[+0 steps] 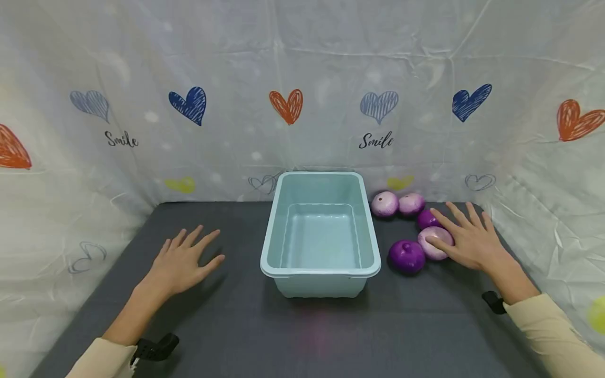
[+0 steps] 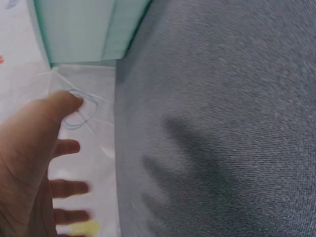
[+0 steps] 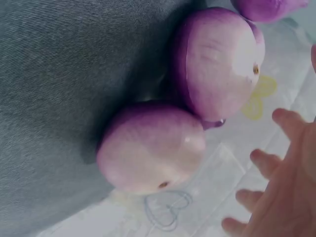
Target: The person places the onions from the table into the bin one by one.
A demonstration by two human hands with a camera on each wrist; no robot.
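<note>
My left hand (image 1: 181,265) hovers over the dark cloth left of a pale blue-green plastic basin (image 1: 320,273), fingers spread and holding nothing. On the other side, my right hand (image 1: 472,244) reaches above a group of purple onions with its fingers apart. Its thumb overlaps a pale-sided onion (image 1: 431,245), and its fingers partly cover a darker onion (image 1: 427,219). Another dark purple onion (image 1: 406,256) sits nearest the basin's front right. In the right wrist view, a gap shows between my fingers (image 3: 264,163) and the onions (image 3: 153,148).
Two paler onions (image 1: 385,204) (image 1: 411,204) lie by the basin's back right corner. Behind the dark cloth-covered table (image 1: 227,336) hangs a white sheet (image 1: 321,63) printed with hearts. Sheeting also rises along both sides.
</note>
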